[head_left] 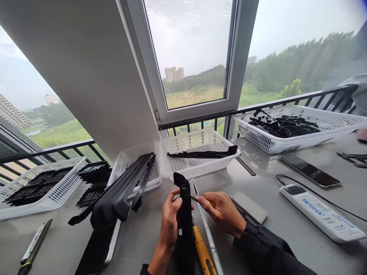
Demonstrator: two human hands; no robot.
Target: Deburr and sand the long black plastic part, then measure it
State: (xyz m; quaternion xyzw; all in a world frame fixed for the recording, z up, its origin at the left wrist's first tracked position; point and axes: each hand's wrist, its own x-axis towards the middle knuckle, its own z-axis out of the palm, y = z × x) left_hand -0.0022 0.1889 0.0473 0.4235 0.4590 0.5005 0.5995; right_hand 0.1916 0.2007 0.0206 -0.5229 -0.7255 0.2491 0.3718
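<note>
Long black plastic trim piece [185, 221]; curved, ribbed upper end.

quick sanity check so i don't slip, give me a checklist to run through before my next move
1. Left hand gripping the long black part: ok
2. Right hand holding the yellow-handled tool: ok
3. Tool tip at the part's edge, near its curved end: ok
4. Tip firmly seated: cannot tell, too small
5. Loose tools kept away from the part: not ok, a second yellow tool lies close beside it
</note>
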